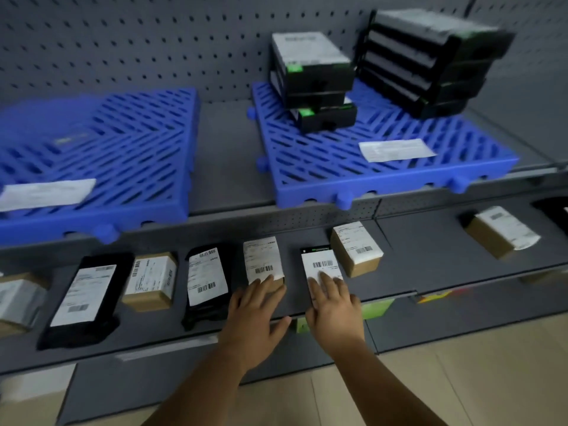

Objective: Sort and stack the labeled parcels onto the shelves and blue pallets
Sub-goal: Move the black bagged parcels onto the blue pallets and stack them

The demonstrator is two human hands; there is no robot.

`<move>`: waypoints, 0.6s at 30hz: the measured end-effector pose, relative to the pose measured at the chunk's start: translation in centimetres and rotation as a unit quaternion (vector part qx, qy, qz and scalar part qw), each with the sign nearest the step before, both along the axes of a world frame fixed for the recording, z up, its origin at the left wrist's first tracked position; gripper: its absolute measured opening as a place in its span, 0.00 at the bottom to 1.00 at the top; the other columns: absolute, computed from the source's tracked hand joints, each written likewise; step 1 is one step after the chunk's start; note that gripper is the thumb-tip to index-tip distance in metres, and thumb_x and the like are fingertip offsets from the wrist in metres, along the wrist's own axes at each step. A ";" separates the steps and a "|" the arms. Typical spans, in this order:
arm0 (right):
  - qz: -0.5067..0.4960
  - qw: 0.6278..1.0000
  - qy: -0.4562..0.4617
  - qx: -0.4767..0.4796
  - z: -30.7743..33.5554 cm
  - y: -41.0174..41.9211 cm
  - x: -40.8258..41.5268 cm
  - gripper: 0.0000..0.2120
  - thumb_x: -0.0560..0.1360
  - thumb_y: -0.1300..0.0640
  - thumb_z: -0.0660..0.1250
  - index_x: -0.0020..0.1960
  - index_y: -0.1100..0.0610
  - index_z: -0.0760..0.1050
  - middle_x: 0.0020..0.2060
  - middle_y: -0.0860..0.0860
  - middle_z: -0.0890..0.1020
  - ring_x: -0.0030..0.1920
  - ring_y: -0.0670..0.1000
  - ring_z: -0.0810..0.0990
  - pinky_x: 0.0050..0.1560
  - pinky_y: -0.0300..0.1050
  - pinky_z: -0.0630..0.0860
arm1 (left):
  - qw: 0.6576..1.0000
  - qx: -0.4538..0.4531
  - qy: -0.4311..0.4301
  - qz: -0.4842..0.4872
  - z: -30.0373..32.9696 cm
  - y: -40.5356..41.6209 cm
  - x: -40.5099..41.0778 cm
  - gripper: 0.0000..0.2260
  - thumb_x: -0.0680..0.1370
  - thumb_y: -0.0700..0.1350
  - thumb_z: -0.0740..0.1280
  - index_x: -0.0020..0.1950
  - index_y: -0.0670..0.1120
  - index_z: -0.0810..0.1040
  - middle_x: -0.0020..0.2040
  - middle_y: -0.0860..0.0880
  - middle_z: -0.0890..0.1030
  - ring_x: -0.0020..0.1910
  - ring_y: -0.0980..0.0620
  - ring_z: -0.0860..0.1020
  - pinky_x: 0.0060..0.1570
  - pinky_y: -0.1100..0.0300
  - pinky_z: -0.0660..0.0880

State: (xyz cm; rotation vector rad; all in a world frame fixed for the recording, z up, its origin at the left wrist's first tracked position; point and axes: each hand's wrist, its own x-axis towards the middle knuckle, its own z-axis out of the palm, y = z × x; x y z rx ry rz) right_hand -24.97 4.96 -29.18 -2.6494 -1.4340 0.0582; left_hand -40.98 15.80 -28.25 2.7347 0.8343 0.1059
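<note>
Reaching: both forearms stretch forward from the bottom edge toward the lower grey shelf (pixel 430 265), palms down.
Left hand: the left hand (pixel 256 315) lies flat with fingers straight and slightly spread, fingertips resting on the near end of a small brown box (pixel 263 262) with a white label on top; the thumb points right along the shelf's front edge.
Right hand: the right hand (pixel 333 305) lies flat too, fingers extended and a little apart, covering the near half of a flat black parcel (pixel 318 259) with a barcode label; nothing is pinched or gripped.
Relation: the two parcels sit side by side under the fingertips, apart from each other, the hands near but not touching.
Row to the left: a black labelled pouch (pixel 206 278), a brown labelled box (pixel 150 281) and a long black pouch (pixel 84 296) lie flat on the same shelf.
Row to the right: a brown carton (pixel 356 249) stands just beside the right hand's parcel; another carton (pixel 501 232) lies well apart, farther right.
Upper shelf: two blue pallets; the left pallet (pixel 129 142) bears only a paper slip (pixel 46 193), the right pallet (pixel 322 158) carries a short stack of black boxes (pixel 313 81), a taller stack (pixel 430 63) and a slip (pixel 396 150).
Backdrop: grey pegboard (pixel 138 41) behind the pallets.
</note>
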 end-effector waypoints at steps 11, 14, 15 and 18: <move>0.058 0.996 -0.035 0.061 9.9 -9.1 -2.8 0.27 0.67 0.47 0.70 0.65 0.51 0.75 0.65 0.51 0.76 0.63 0.58 0.76 0.48 0.57 0.78 | 0.999 0.026 -0.028 0.024 7.1 -8.4 -1.8 0.29 0.77 0.65 0.48 0.77 0.58 0.57 0.78 0.54 0.57 0.76 0.51 0.55 0.73 0.42 0.56; 0.080 0.992 -0.040 0.094 11.9 -11.8 -3.2 0.27 0.66 0.47 0.71 0.64 0.51 0.75 0.64 0.51 0.76 0.62 0.58 0.76 0.48 0.57 0.79 | 0.998 0.032 -0.024 0.044 9.0 -11.3 -2.3 0.31 0.76 0.67 0.45 0.78 0.59 0.53 0.79 0.56 0.53 0.77 0.52 0.51 0.74 0.45 0.51; 0.086 0.990 -0.043 0.105 12.6 -12.8 -3.4 0.27 0.65 0.47 0.71 0.64 0.51 0.76 0.64 0.51 0.77 0.62 0.57 0.77 0.48 0.57 0.79 | 0.998 0.034 -0.031 0.049 9.8 -12.3 -2.4 0.31 0.76 0.67 0.45 0.78 0.60 0.54 0.79 0.56 0.53 0.77 0.52 0.51 0.74 0.45 0.50; 0.109 0.983 -0.051 0.141 15.0 -16.0 -3.8 0.27 0.65 0.47 0.71 0.64 0.51 0.76 0.64 0.51 0.77 0.61 0.57 0.77 0.47 0.57 0.79 | 0.996 0.044 -0.052 0.065 12.8 -15.7 -2.7 0.31 0.75 0.67 0.45 0.77 0.59 0.56 0.79 0.55 0.53 0.77 0.52 0.50 0.74 0.49 0.46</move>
